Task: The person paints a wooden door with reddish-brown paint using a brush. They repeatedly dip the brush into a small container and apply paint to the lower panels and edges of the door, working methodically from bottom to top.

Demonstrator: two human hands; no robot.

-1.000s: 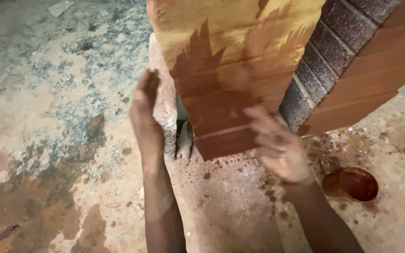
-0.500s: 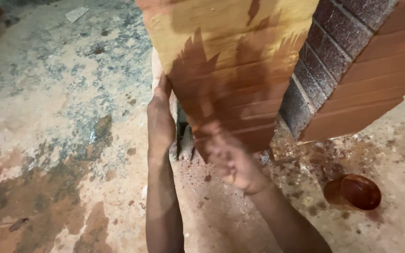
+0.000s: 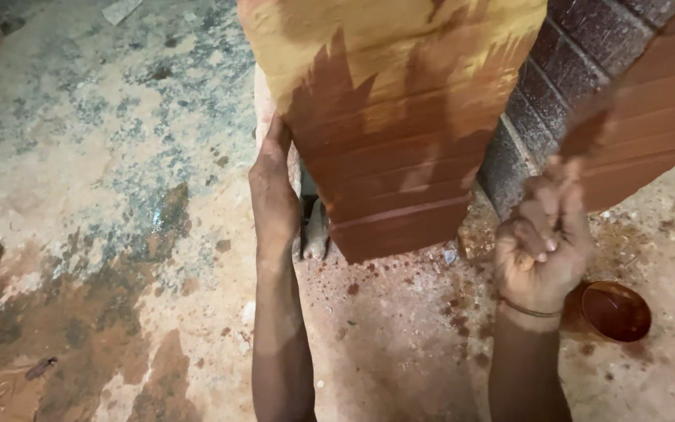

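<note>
Fingers of the right hand (image 3: 542,242) curl together around a blurred paintbrush (image 3: 583,137), its tip at the reddish-brown ribbed panel (image 3: 400,156). Just below and right of them, a small round bowl (image 3: 615,311) on the floor holds dark reddish-brown stain. Left hand (image 3: 273,184) fingers lie flat and straight against the panel's left edge.

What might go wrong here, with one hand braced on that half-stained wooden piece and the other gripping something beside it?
1. The left hand presses against the wooden piece; its lower part looks freshly stained, so the hand may smear it.
2. The bowl of reddish liquid sits on the floor close by the right hand; a careless arm swing might tip it.
3. The reddish spatter around the base suggests more drips may land there.
</note>
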